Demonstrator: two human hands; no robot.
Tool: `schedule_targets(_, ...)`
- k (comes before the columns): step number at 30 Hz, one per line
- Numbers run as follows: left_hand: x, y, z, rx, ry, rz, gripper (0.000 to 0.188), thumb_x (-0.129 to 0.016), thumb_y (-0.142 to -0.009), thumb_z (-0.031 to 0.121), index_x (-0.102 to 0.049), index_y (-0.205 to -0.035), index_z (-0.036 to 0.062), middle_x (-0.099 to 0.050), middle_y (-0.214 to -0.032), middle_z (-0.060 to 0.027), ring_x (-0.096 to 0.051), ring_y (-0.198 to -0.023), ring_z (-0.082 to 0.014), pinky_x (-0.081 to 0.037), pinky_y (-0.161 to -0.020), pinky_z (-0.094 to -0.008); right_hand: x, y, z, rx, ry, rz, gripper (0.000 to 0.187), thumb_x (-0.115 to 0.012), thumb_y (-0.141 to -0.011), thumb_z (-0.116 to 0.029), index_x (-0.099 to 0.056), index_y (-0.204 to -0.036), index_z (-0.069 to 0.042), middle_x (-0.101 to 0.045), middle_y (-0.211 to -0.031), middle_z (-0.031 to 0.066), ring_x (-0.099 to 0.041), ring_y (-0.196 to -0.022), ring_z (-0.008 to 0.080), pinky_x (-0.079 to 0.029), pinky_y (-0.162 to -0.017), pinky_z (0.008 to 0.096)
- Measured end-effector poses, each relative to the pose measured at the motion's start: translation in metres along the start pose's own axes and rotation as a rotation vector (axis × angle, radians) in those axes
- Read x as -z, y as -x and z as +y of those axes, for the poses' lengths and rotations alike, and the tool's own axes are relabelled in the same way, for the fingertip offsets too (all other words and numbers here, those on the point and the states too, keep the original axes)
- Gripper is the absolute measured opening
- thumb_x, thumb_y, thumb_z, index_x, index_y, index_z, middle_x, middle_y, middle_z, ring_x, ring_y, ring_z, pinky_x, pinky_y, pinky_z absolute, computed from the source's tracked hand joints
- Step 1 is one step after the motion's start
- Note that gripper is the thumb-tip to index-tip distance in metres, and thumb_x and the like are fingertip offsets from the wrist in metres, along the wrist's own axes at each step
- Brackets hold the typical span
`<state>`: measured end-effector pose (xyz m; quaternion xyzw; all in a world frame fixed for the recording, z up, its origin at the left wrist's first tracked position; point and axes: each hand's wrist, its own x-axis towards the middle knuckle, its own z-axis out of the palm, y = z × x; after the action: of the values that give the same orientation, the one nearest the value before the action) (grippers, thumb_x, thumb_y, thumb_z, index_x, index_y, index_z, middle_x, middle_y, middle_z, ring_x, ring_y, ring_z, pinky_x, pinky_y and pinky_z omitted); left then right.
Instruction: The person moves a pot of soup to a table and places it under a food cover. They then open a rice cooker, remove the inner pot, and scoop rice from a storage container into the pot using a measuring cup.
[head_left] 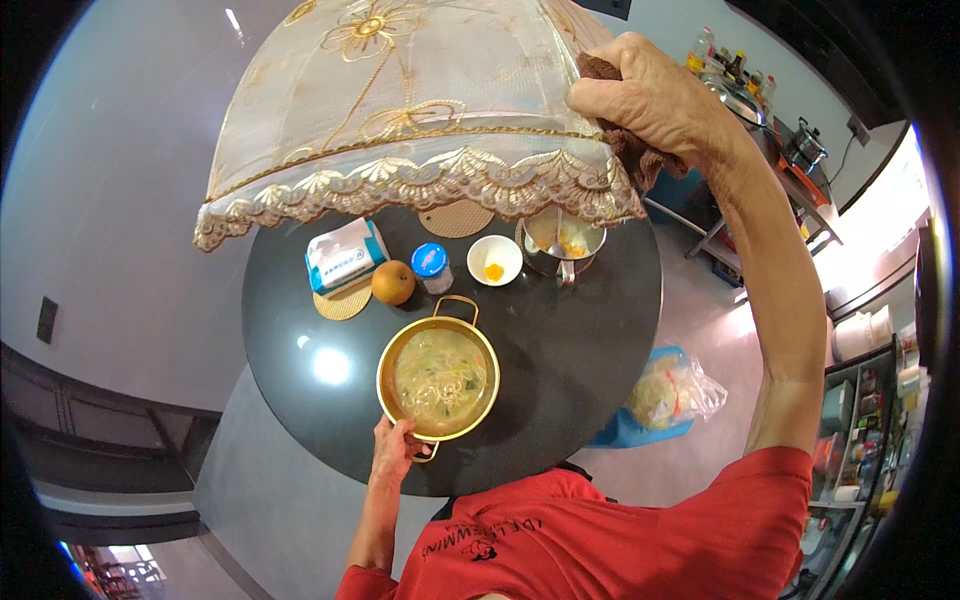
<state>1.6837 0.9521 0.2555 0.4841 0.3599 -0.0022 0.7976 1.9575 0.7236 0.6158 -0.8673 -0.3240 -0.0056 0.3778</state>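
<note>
So, my right hand [655,97] clutches brown cloth [632,150] against lace cover [400,90], apparently raised for clearance; left hand [396,450] pinches pot [381,376], presumably steadying.

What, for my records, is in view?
Table: 1, black, centre
Mesh cover: 1, cream, above table
Cloth: 1, brown, cover's right edge
Noodle pot: 1, gold, table's near side
Small pot and spoon: 1 each, silver, table's far right
Bowl: 1, white, beside small pot
Jar: 1, blue lid, beside bowl
Fruit: 1, brown, beside jar
Pack: 1, white, blue, beside fruit
Mats: 2+, tan, table
Tub: 1, blue, lower right
Bag: 1, clear, at tub
Bottles: several, mixed, upper right
Shelf: 1, dark, right
Shirt: 1, red, bottom
Left hand: 1, bare, at noodle pot
Right hand: 1, bare, gripping cloth
</note>
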Motion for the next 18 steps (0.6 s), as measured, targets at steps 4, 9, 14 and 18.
schedule_targets(4,-0.004,-0.018,0.016,0.024,-0.074,-0.06,0.035,-0.047,-0.08,0.003,-0.043,-0.114,-0.0035,-0.063,-0.086,-0.0188,-0.065,-0.058,-0.0255,-0.052,-0.041,-0.0294,0.008,-0.006,0.007,0.027,0.079,-0.017,0.025,-0.055,-0.071,-0.024,-0.055,-0.065,0.0,-0.046,-0.056,-0.0008,-0.04,-0.052,0.0064,-0.033,-0.046,0.0268)
schedule_targets(9,0.003,-0.047,0.035,0.074,-0.156,-0.188,0.04,-0.047,-0.08,0.004,-0.041,-0.119,-0.0027,-0.063,-0.085,-0.0183,-0.065,-0.057,-0.025,-0.052,-0.04,-0.0298,0.006,-0.001,-0.001,-0.035,0.067,0.015,0.023,-0.054,-0.071,-0.022,-0.053,-0.065,0.0,-0.045,-0.057,-0.0014,-0.039,-0.052,0.0064,-0.032,-0.047,0.0272)
schedule_targets(14,0.003,-0.073,0.063,0.121,-0.238,-0.295,0.042,-0.047,-0.08,0.003,-0.041,-0.122,0.0006,-0.062,-0.084,-0.0168,-0.064,-0.055,-0.0239,-0.052,-0.04,-0.0298,0.0,0.007,0.001,-0.126,0.0,0.049,0.024,-0.054,-0.073,-0.022,-0.057,-0.069,0.001,-0.046,-0.058,-0.0016,-0.04,-0.053,0.0061,-0.033,-0.047,0.0272)
schedule_targets(18,-0.009,-0.088,0.088,0.113,-0.306,-0.359,0.039,-0.048,-0.082,0.004,-0.043,-0.12,0.0007,-0.063,-0.083,-0.0158,-0.064,-0.055,-0.0228,-0.053,-0.041,-0.0297,0.006,0.023,0.009,-0.116,0.058,0.025,0.026,-0.054,-0.074,-0.02,-0.052,-0.068,0.006,-0.047,-0.055,0.0031,-0.044,-0.049,0.0085,-0.038,-0.043,0.0275)
